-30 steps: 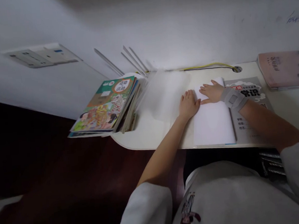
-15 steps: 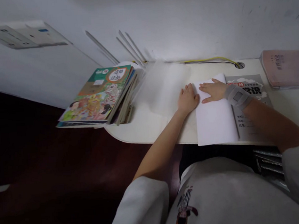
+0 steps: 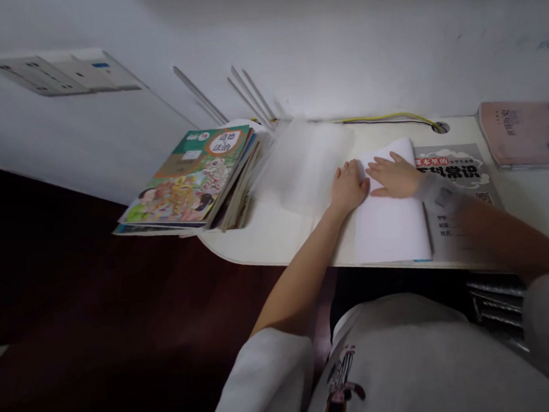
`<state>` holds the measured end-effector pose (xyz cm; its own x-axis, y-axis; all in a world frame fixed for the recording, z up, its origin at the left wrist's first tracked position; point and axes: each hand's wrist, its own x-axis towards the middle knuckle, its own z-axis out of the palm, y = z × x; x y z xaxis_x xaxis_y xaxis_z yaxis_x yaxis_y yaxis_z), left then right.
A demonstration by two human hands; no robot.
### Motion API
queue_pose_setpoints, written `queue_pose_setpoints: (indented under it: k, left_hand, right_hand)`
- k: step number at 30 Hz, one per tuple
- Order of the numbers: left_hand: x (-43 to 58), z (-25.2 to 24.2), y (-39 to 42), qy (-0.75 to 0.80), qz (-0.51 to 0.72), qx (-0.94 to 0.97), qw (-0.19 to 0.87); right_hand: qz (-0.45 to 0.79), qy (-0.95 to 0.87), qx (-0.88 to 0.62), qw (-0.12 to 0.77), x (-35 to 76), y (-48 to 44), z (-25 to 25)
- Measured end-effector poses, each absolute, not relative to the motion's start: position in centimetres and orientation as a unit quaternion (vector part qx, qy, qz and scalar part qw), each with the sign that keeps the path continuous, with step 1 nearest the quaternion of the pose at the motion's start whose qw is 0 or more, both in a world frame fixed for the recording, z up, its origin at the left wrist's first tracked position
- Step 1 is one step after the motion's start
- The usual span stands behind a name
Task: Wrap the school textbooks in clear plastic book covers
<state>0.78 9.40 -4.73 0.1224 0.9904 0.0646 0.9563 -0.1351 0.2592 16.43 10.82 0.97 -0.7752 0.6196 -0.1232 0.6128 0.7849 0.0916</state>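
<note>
A folded sheet of white paper (image 3: pixel 392 231) lies on the white desk (image 3: pixel 254 246) in front of me, partly over a grey-covered booklet (image 3: pixel 458 215) with Chinese print. My right hand (image 3: pixel 394 176) rests palm down on the upper part of the paper, its fingers spread. At the paper's left edge my left hand (image 3: pixel 350 186) lies flat, fingers stretched out. Left of that hand is a sheet of clear, wrinkled plastic film (image 3: pixel 304 165). My right wrist, which wears a grey band, is blurred.
A stack of books (image 3: pixel 190 181) with a colourful top cover stands at the desk's left end. A pink book (image 3: pixel 527 132) lies at the far right. Yellow and black cables (image 3: pixel 392 117) run along the wall to a hole in the desk. A socket panel (image 3: pixel 65 73) is on the wall.
The paper's right edge has shifted slightly left, showing more of the grey booklet's title and a bit of blue at the paper's lower edge. Both hands stay flat. The view has shifted slightly.
</note>
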Motion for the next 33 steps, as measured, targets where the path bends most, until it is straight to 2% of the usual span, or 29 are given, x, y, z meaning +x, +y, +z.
queue_pose_setpoints:
  k: [5, 14, 19, 26, 30, 33]
  left_hand:
    - [0.8, -4.8, 9.5, 0.646, 0.125, 0.749, 0.072]
    - [0.8, -4.4, 9.2, 0.646, 0.144, 0.745, 0.087]
    - [0.4, -4.7, 9.2, 0.639, 0.189, 0.74, 0.087]
    - [0.6, -2.3, 7.4, 0.585, 0.195, 0.78, 0.108]
    - [-0.5, -0.4, 3.1, 0.56, 0.192, 0.798, 0.116]
    - [-2.4, -0.7, -1.3, 0.573, 0.231, 0.775, 0.137]
  right_hand:
    - [0.02, 0.986, 0.16, 0.037, 18.9, 1.2, 2.6]
    - [0.053, 0.981, 0.174, -0.068, 18.8, -2.3, -1.5]
    - [-0.018, 0.978, 0.169, -0.12, 19.2, -1.8, -0.7]
    - [-0.054, 0.984, 0.159, -0.055, 20.3, -1.1, -0.4]
    - [-0.039, 0.987, 0.152, -0.019, 19.5, -1.0, -1.2]
    - [-0.039, 0.99, 0.138, -0.004, 19.1, -0.6, -1.0]
